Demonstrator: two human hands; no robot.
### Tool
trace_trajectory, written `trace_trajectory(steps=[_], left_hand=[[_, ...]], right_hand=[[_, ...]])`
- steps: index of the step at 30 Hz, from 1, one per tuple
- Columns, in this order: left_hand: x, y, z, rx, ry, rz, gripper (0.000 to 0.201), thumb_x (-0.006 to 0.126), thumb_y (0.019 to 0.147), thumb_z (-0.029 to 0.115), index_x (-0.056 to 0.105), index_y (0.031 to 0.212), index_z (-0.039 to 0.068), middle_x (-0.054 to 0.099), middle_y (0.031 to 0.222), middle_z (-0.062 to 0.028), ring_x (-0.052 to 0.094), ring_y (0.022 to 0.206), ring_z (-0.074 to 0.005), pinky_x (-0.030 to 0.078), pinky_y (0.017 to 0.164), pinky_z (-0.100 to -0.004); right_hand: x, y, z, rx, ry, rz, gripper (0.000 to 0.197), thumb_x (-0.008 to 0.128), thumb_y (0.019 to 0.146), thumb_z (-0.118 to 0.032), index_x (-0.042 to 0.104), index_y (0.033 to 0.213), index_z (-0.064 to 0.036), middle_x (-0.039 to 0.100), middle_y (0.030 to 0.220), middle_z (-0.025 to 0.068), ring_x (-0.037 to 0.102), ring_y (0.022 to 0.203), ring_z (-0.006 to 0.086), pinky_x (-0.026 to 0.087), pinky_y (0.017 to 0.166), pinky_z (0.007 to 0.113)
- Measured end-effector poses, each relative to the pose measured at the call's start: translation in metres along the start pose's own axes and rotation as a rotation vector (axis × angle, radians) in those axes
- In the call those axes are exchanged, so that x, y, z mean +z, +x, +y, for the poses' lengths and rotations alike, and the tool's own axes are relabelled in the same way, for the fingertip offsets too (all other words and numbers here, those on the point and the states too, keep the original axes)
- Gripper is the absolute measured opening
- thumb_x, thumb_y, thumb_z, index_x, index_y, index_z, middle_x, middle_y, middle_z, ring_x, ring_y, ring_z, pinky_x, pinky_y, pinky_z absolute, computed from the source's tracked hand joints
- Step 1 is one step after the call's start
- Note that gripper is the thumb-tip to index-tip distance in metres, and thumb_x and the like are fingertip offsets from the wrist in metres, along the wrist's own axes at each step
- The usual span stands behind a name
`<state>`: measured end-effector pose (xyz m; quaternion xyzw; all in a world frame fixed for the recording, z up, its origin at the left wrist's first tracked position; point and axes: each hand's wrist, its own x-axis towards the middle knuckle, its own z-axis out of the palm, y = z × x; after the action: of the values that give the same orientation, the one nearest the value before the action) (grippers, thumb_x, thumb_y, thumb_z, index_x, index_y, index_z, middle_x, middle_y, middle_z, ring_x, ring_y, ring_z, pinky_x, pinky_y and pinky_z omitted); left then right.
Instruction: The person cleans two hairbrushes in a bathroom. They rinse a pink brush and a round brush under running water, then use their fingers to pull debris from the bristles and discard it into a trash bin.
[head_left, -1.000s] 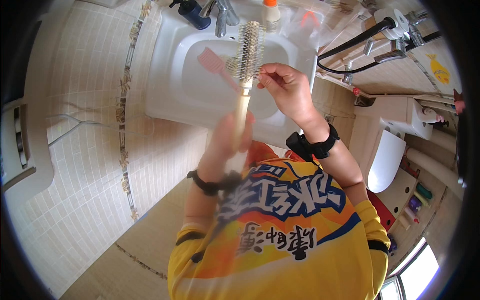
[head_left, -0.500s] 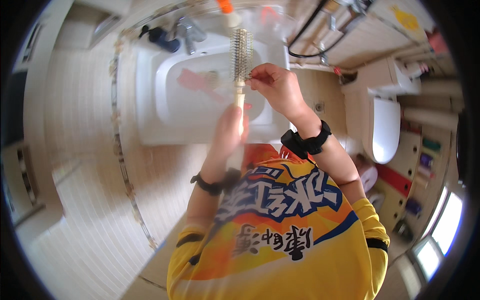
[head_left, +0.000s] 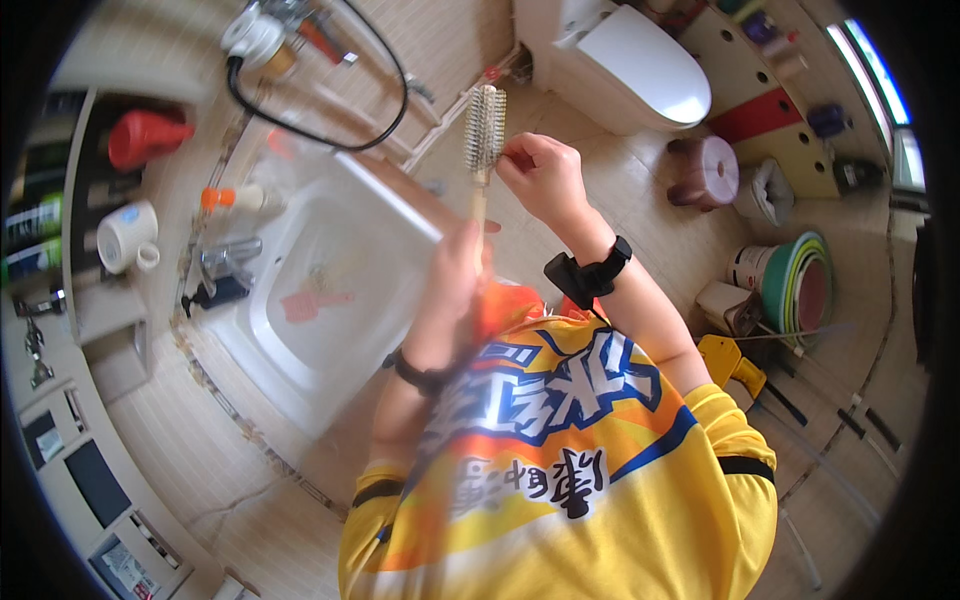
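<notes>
A pale round hairbrush [head_left: 484,132] with rows of bristles points upward, away from me. My left hand [head_left: 447,285], somewhat blurred, is wrapped round its light handle. At the right side of the lower bristles is my right hand [head_left: 545,178], its thumb and fingers pinched together. Whatever lies between those fingertips is too small to make out. Left of my hands, a flat pink brush or comb [head_left: 305,305] with a handle lies in the white washbasin [head_left: 270,350].
A tap [head_left: 228,257], a dark bottle [head_left: 215,293] and an orange-capped bottle [head_left: 232,197] stand along the basin's far-left rim. Ahead hangs a black hose [head_left: 405,95]. To the right are a toilet [head_left: 640,65], a purple stool [head_left: 708,172] and stacked basins [head_left: 800,285].
The view has turned right, so the washbasin now sits further left and the toilet and stool show more. Both hands keep their hold at the hairbrush.
</notes>
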<state>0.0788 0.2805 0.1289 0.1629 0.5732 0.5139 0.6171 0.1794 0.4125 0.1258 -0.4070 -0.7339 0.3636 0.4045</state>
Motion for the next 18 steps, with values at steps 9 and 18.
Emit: trace_trajectory(steps=[9,18], left_hand=[[0.17,0.041,-0.038,-0.25,0.071,-0.314,0.037,0.034,0.093,0.035,0.049,0.096,0.002,0.042,0.062,0.0006,0.034,0.039,-0.0052,0.025,0.031,-0.0168],[0.323,0.095,-0.079,-0.515,0.137,-0.486,0.035,0.033,0.092,0.035,0.047,0.096,0.003,0.04,0.061,0.0013,0.033,0.039,-0.0062,0.026,0.031,-0.017]], right_hand=[[-0.192,-0.022,0.1,0.119,-0.09,0.341,0.007,0.063,0.066,-0.007,0.059,0.07,-0.0021,0.058,0.064,0.0103,0.057,0.055,0.0206,0.048,0.054,0.029],[-0.351,-0.071,0.17,0.41,0.22,0.222,0.034,0.065,0.073,-0.01,0.051,0.103,-0.0021,0.057,0.093,0.0068,0.058,0.074,0.0085,0.048,0.065,0.023]])
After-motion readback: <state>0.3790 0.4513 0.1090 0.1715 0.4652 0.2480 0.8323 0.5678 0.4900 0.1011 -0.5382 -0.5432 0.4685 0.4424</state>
